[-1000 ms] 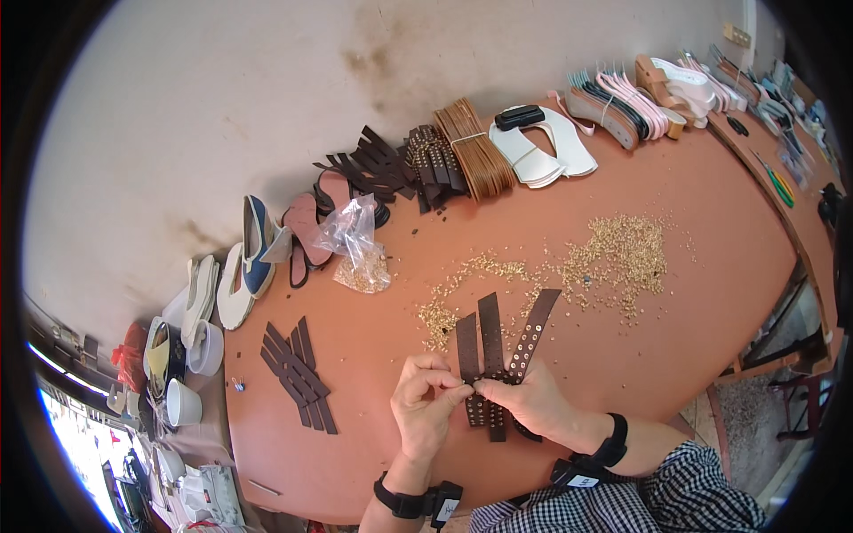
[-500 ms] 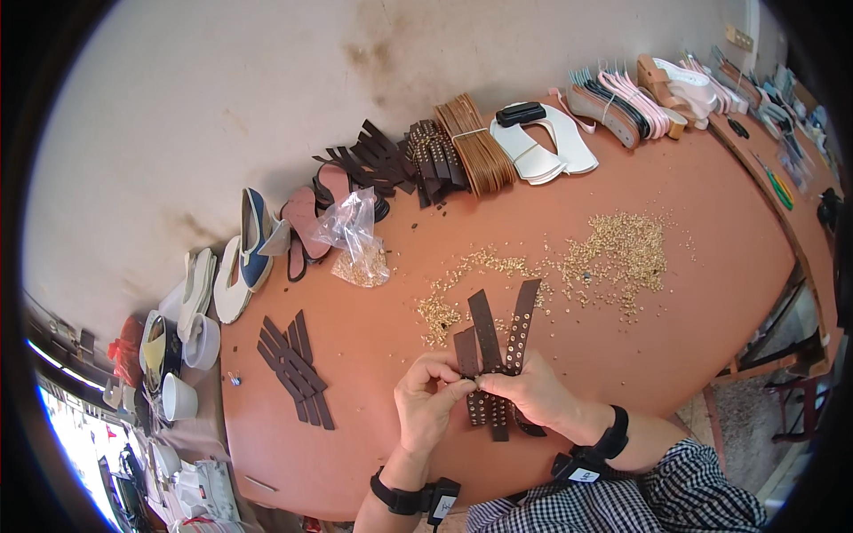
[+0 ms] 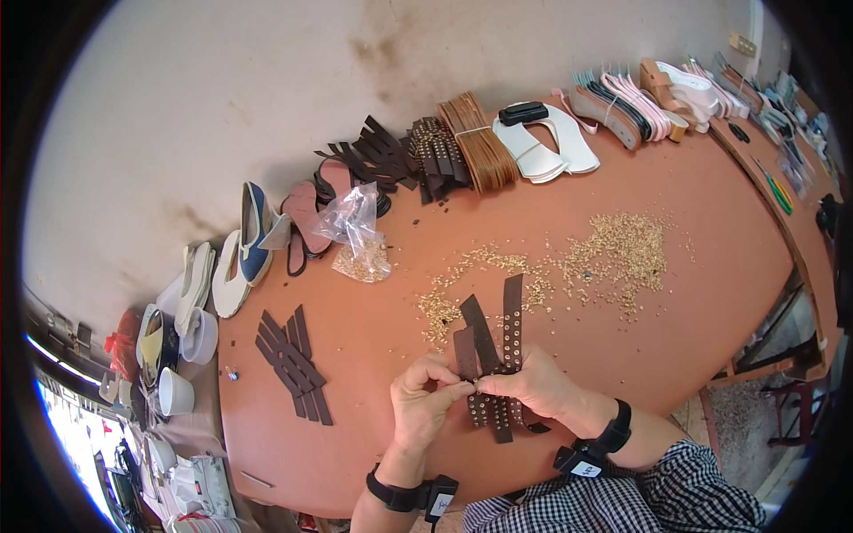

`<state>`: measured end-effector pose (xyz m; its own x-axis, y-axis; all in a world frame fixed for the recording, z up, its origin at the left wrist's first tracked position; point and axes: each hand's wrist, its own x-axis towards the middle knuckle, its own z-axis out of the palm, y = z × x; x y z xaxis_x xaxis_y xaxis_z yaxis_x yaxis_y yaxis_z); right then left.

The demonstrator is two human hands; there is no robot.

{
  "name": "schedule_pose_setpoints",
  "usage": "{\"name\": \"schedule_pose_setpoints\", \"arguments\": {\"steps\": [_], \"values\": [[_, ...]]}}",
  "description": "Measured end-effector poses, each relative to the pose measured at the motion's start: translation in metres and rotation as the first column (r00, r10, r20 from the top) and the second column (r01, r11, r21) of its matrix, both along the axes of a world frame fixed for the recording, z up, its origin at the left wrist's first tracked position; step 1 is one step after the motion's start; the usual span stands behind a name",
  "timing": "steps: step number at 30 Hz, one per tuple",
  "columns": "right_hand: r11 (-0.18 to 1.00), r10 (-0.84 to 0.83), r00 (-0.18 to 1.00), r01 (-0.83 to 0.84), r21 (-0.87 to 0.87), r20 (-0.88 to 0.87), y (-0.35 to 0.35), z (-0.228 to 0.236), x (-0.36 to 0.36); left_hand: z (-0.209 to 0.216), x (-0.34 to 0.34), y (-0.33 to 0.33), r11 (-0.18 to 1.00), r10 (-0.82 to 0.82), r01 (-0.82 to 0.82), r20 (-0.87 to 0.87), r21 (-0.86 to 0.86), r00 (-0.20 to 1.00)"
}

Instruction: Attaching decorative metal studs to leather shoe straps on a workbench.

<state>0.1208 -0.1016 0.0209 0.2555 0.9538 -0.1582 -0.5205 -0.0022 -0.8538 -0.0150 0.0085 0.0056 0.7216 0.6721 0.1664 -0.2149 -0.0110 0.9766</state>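
A dark brown piece of woven shoe straps (image 3: 481,334), set with rows of small gold eyelets, is between my hands at the table's near side. My left hand (image 3: 425,401) pinches it with thumb and forefinger. From the other side my right hand (image 3: 540,388) grips it, its thumb meeting the left thumb at a strap. Several strap ends stick up above the hands and others hang below. Whether a loose eyelet is between the fingertips is too small to tell. Just beyond lie scattered gold eyelets (image 3: 438,311), with a larger eyelet heap (image 3: 635,253) farther right.
Plain woven straps (image 3: 293,364) lie at left on the brown table (image 3: 373,471). Behind them are a clear bag of eyelets (image 3: 362,262), shoes (image 3: 256,235), studded straps (image 3: 435,151), a tan strip bundle (image 3: 480,147) and white sole shapes (image 3: 569,147). Green-handled pliers (image 3: 780,194) rest far right.
The upright strap ends have tilted slightly to the left. Both hands keep their hold at nearly the same place, and the view has shifted a little.
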Motion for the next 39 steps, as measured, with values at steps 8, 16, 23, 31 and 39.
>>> {"name": "schedule_pose_setpoints", "arguments": {"steps": [8,16,23,31,39], "values": [[0.996,0.089,0.996,-0.089,-0.001,0.032,-0.001,0.0,0.004,0.011,0.0,-0.005,0.99,0.001,-0.005,-0.022,-0.141,1.0],[0.992,0.015,0.998,-0.023,0.125,0.062,0.0,0.002,-0.004,0.013,-0.001,-0.009,0.954,0.164,-0.132,-0.1,0.269,0.982],[0.998,0.048,0.993,-0.043,0.055,-0.106,0.003,0.0,-0.003,0.006,-0.001,0.003,0.999,0.044,-0.044,-0.016,0.018,0.999],[1.0,-0.021,0.972,0.024,0.009,-0.236,0.007,-0.004,0.0,0.007,0.006,0.004,0.906,-0.003,0.041,0.091,-0.421,0.996],[0.966,-0.256,0.936,0.237,-0.103,-0.243,0.006,-0.004,0.004,0.002,-0.004,0.025,0.965,0.26,-0.26,-0.242,0.034,0.935]]}}
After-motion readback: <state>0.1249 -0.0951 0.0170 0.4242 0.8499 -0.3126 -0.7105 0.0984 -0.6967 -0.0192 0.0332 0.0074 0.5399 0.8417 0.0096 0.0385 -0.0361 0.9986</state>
